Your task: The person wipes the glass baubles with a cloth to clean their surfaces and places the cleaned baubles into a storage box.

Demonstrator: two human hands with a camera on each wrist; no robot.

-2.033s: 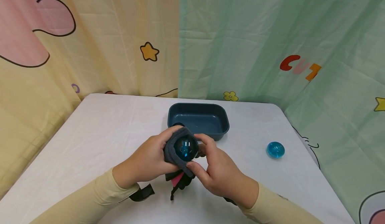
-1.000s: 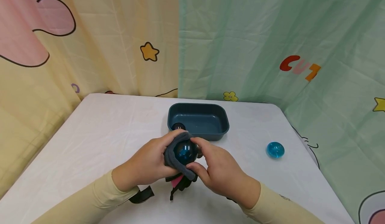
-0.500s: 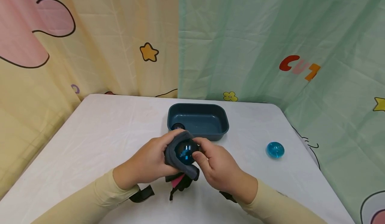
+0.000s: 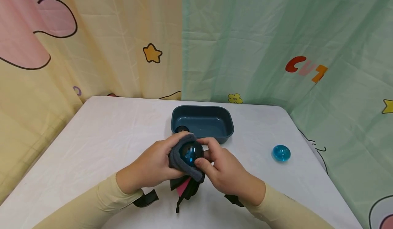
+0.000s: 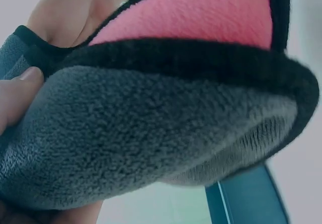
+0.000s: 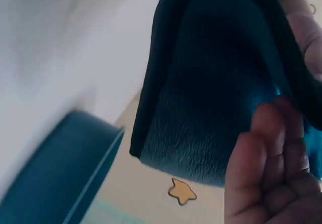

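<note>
My left hand (image 4: 151, 164) grips a grey cloth (image 4: 176, 159) with black edging, folded round the back and left side of a shiny dark blue ball (image 4: 192, 152). From the right, the thumb and fingers of my right hand (image 4: 225, 169) hold the ball. Below both hands hangs a loose end of the cloth, showing a pink patch (image 4: 182, 187). In the left wrist view the fuzzy cloth (image 5: 126, 123) fills the middle and hides the ball. Fingers of my right hand (image 6: 274, 168) reach in beside the cloth in the right wrist view.
Behind the hands stands a dark blue-green rectangular bin (image 4: 212, 121), with a small dark ball (image 4: 182, 128) in its front left corner. A clear bright blue rounded piece (image 4: 281, 153) lies at the right on the white-covered table (image 4: 107, 133). Printed curtains enclose the back and sides.
My right thumb has shifted from the cloth's lower edge onto the ball. The cloth and ball have moved slightly right, and reflections on the ball have changed. The bin and blue piece stay put.
</note>
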